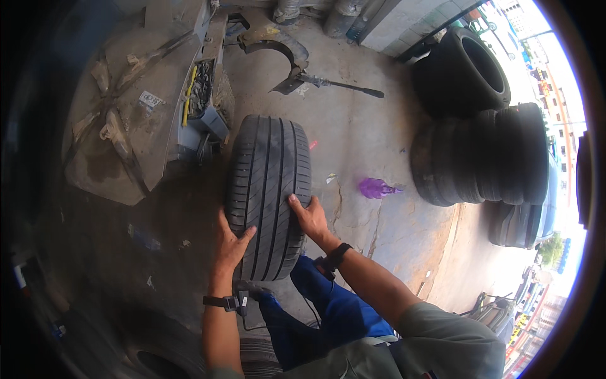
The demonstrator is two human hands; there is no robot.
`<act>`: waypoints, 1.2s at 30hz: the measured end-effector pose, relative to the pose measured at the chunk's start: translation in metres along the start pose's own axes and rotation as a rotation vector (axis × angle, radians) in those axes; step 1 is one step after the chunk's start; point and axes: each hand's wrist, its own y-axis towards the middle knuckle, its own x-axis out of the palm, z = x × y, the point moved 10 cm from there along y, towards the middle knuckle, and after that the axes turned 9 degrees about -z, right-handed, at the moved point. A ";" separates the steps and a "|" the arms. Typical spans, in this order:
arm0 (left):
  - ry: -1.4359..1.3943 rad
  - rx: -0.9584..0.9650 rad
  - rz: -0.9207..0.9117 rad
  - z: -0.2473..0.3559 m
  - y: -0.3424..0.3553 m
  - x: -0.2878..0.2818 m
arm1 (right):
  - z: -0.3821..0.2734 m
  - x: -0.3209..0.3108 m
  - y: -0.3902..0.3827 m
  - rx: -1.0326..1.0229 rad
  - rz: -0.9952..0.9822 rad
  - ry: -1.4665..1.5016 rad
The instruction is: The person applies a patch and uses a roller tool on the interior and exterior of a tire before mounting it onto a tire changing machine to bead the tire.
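A black car tyre [269, 158] stands upright in front of me, its grooved tread facing up. My left hand [232, 243] grips its left edge, the thumb lying on the tread. On the right edge, my right hand [309, 218] holds it the same way, thumb on the tread and fingers over the side. Both hands are closed on the tyre, and their fingertips are partly hidden behind its sidewalls. Whether the tyre touches the floor I cannot tell.
At left stands a tyre-changing machine [148, 139] with clamp arms and a side box of tools [201, 88]. A curved metal arm with a handle [341, 83] extends beyond the tyre. A purple bottle [377, 187] lies right; stacked tyres [480, 155] and a wide tyre [461, 72] stand farther right.
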 end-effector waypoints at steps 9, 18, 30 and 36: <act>0.432 -0.124 0.308 0.019 0.073 -0.032 | -0.106 -0.005 0.047 -0.010 0.222 0.082; 0.867 -0.027 0.237 0.086 0.138 0.007 | -0.132 -0.060 0.097 0.027 0.160 0.024; 1.271 0.484 -0.162 0.126 0.142 0.065 | -0.157 -0.014 0.084 -0.022 0.178 0.064; 1.213 0.507 -0.127 0.170 0.214 0.077 | -0.191 -0.053 0.150 0.014 0.083 0.048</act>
